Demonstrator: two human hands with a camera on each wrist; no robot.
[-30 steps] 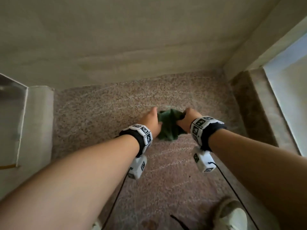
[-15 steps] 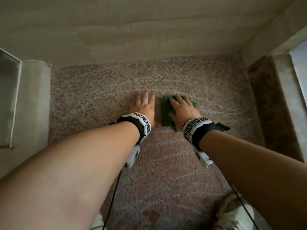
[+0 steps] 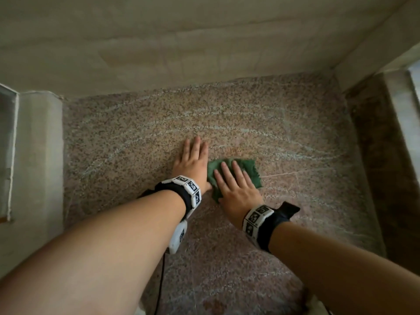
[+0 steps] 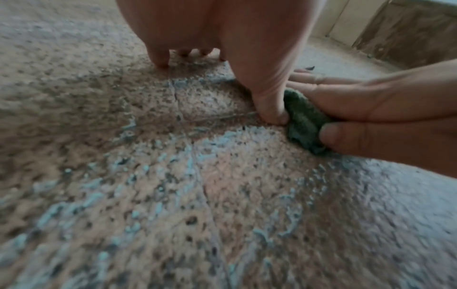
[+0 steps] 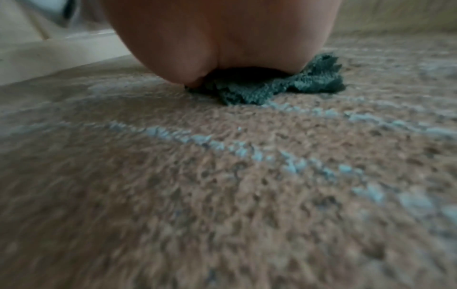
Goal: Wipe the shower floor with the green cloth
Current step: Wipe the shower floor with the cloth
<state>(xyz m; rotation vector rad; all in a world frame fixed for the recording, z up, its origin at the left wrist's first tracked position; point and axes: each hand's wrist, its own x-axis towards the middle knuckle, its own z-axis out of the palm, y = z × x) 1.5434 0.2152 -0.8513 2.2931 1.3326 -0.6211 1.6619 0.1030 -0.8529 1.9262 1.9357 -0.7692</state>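
The green cloth lies flat on the speckled pinkish shower floor near its middle. My right hand presses down on the cloth with straight fingers, covering its near left part. My left hand rests flat on the bare floor just left of the cloth, fingers straight, its thumb against the cloth's edge. In the right wrist view the cloth bunches out from under my palm. Pale wet streaks mark the floor.
A beige tiled wall bounds the floor at the back. A pale raised ledge runs along the left, with a glass panel edge beyond it. A dark stone curb borders the right side. A black cable hangs from my left wrist.
Both hands held the bunched cloth a second ago. They since opened flat, the cloth is spread on the floor under my right hand, and my left hand lies on the floor beside it.
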